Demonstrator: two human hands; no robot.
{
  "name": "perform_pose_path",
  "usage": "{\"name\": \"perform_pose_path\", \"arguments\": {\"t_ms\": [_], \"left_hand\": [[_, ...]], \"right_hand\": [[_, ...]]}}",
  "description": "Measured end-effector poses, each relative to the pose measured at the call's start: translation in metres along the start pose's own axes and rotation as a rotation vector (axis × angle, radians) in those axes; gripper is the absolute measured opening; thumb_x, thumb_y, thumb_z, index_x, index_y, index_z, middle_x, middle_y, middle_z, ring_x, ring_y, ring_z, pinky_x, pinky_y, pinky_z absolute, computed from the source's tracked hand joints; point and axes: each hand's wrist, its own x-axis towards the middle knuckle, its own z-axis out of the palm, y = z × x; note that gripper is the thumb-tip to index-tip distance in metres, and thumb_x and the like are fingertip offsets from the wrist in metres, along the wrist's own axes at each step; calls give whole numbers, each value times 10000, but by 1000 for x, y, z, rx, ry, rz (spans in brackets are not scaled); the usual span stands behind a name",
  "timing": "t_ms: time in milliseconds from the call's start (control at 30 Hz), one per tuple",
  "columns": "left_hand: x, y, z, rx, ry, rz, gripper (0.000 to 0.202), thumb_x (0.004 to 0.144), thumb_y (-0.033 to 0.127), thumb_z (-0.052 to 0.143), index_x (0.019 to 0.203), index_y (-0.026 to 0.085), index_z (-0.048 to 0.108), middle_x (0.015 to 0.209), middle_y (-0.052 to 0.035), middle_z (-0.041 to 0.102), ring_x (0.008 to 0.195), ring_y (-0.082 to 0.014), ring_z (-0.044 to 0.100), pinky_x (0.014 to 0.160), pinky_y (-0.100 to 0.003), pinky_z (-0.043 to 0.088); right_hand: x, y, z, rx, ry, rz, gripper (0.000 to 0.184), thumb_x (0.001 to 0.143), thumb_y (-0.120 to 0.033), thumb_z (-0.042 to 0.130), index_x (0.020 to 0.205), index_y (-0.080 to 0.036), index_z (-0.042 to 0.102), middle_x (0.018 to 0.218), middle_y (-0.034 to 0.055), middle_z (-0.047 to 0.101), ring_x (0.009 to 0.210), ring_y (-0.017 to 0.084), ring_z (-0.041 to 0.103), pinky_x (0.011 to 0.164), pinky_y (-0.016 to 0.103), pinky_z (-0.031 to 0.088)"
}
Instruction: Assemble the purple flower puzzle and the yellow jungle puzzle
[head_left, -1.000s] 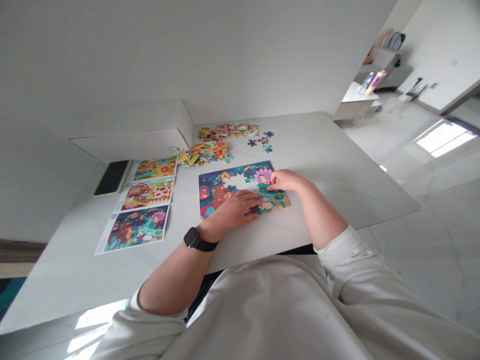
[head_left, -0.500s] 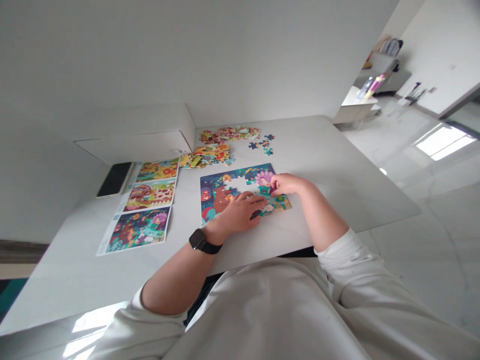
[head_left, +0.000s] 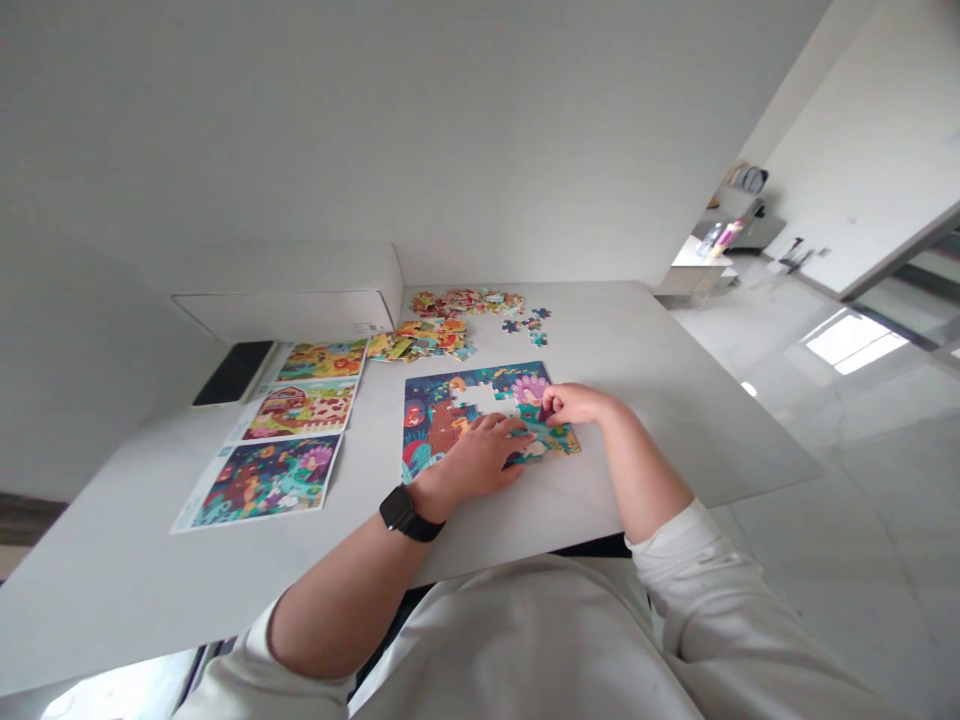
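While the left hand (head_left: 489,456) lies spread on the puzzle (head_left: 437,421), the right hand (head_left: 573,403) curls over it, grip unclear

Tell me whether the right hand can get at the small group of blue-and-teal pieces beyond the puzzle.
Probably yes: the right hand is at the right side of the puzzle, the blue-and-teal pieces lie just past its far edge, and nothing visible stands between.
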Motion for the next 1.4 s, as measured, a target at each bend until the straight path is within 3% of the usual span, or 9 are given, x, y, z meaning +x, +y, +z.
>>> {"name": "perform_pose_path", "arguments": {"t_ms": [200, 267, 367, 500, 733, 933, 1167, 1267, 1400], "left_hand": [[1, -7, -7, -77, 128, 11, 240, 1034, 344, 655, 1203, 257, 804, 1309, -96, 759, 1215, -288, 677, 1093, -450, 505], [2, -9, -13, -82, 211, -45, 228, 1065, 331, 600, 1017, 223, 795, 1082, -92, 786, 1029, -251, 705, 953, -391, 513], [2, -11, -23, -119, 340, -191, 450, 1097, 392, 532, 701, 208, 641, 732, -58, 685, 716, -197, 619, 708, -331, 415], [-2, -12, -30, -220, 430, -303, 610, 1112, 488, 467, 566, 215, 463, 561, -29, 567, 536, -151, 479, 604, -323, 282], [-5, -10, -32, -299, 449, -356, 653, 1114, 536, 418, 548, 211, 425, 526, -18, 542, 490, -132, 442, 578, -322, 246], [-7, -13, -33, -385, 498, -437, 685, 1132, 587, 338, 559, 220, 413, 515, -14, 507, 495, -140, 441, 582, -327, 265], [-7, -12, -31, -458, 497, -421, 639, 1145, 578, 311, 658, 226, 529, 595, -17, 597, 583, -167, 565, 624, -306, 356], [-6, -11, -30, -475, 521, -423, 546, 1140, 536, 373, 740, 228, 582, 621, -5, 594, 597, -166, 572, 624, -295, 364], [-4, -17, -25, -530, 648, -465, 296, 1126, 401, 432, 1151, 246, 683, 643, 38, 545, 567, -157, 533, 609, -278, 374]], "right_hand": [[4, 9, -22, 80, -72, -49, 232, 820, -344, 856, 979, -206, 758, 814, -6, 743, 727, 158, 644, 694, 250, 467], [10, 16, -39, 90, 0, -44, 257, 844, -368, 844, 1026, -205, 765, 805, 1, 741, 713, 159, 639, 677, 250, 471], [27, 26, -65, 130, 172, 5, 258, 868, -370, 824, 1046, -196, 757, 877, 34, 777, 715, 158, 654, 651, 243, 483], [59, 35, -87, 56, 354, 107, 195, 900, -304, 770, 1042, -170, 782, 944, 60, 818, 737, 159, 692, 659, 234, 493], [116, 34, -82, -76, 485, 215, 339, 911, -239, 780, 1246, -189, 798, 1192, 111, 837, 941, 199, 765, 779, 250, 518], [140, 32, -75, -98, 508, 219, 354, 876, -241, 818, 1229, -218, 814, 1162, 81, 839, 979, 205, 766, 844, 257, 526], [142, 36, -74, -54, 534, 242, 301, 741, -228, 920, 994, -188, 763, 1032, 53, 824, 891, 190, 745, 757, 245, 511], [134, 35, -69, 152, 611, 225, 317, 730, -214, 923, 912, -191, 665, 932, 31, 794, 799, 157, 723, 726, 235, 507], [114, 20, -64, 404, 633, 202, 340, 810, -262, 874, 894, -218, 547, 865, 14, 746, 709, 135, 708, 656, 227, 519]]}}
